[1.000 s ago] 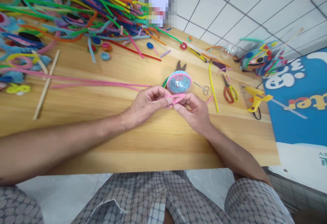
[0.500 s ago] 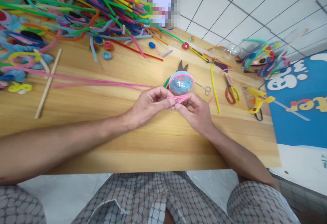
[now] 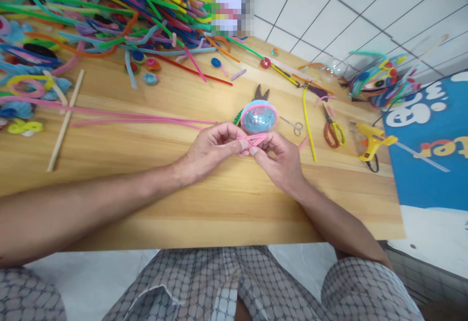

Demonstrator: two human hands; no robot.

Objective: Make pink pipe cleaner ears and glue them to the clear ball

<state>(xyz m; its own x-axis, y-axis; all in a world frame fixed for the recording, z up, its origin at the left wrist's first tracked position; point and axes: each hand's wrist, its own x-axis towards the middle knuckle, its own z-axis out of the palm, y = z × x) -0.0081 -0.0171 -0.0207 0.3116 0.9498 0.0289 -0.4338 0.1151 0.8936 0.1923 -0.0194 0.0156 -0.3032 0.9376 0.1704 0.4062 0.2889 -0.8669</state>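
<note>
Between my two hands is a pink pipe cleaner [image 3: 259,138], bent into a narrow pointed loop. My left hand [image 3: 219,146] pinches it between thumb and fingers. From the other side, my right hand [image 3: 280,157] grips the same pipe cleaner, its thumb close to the left one. Just beyond the fingers sits a clear half-dome [image 3: 259,118] with light blue fuzzy material in it and a pink rim. Long pink pipe cleaners [image 3: 146,117] run along the table to the left, their right ends reaching my left hand.
Small silver scissors [image 3: 293,126], a yellow pipe cleaner [image 3: 309,128], red-and-yellow-handled scissors [image 3: 332,133] and a yellow glue gun [image 3: 373,140] lie at right. A wooden stick [image 3: 66,121] lies at left. Many coloured pipe cleaners [image 3: 146,9] pile up at the back left.
The view has shifted slightly. Both hands keep their hold on the pink pipe cleaner, and its loop looks almost the same, tilted up a touch more at the right.
</note>
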